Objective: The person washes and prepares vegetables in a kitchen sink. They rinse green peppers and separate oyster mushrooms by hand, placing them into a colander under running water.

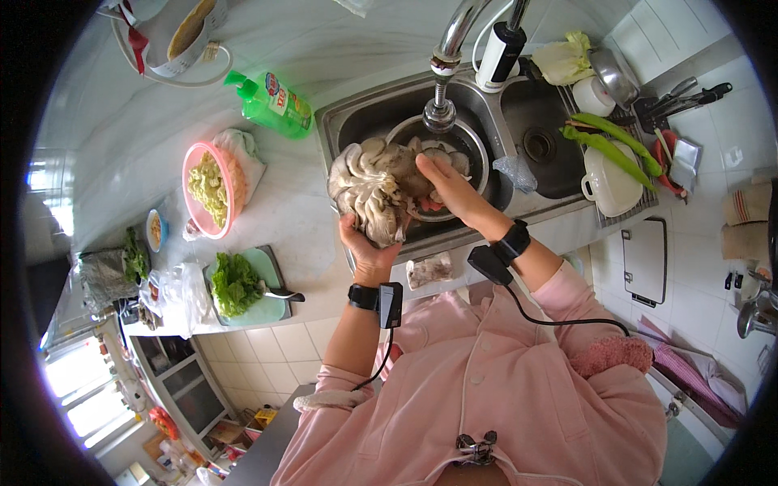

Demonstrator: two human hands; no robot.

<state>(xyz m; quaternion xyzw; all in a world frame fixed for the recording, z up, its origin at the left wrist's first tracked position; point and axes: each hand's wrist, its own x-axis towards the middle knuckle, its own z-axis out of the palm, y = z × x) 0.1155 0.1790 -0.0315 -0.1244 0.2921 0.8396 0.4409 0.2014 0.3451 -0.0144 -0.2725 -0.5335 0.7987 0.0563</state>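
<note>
My left hand (368, 252) grips a large cluster of grey oyster mushrooms (368, 191) from below, at the left edge of the sink. The pale gills face up. My right hand (462, 194) lies against the right side of the mushrooms, fingers pointing up and to the left. Some of its fingers are hidden, so its grip is unclear. Beneath both is a round metal bowl (482, 143) in the left basin, with more mushroom pieces (456, 161) beside my right hand. The faucet's spray head (439, 115) hangs over the bowl.
A green soap bottle (276, 106) and a pink basket (228, 206) stand left of the sink. Lettuce (234, 284) and a knife (285, 294) lie on a cutting board (276, 313). Green peppers (608, 152) rest across a drying rack at right. A mesh scrubber (515, 171) sits on the basin divider.
</note>
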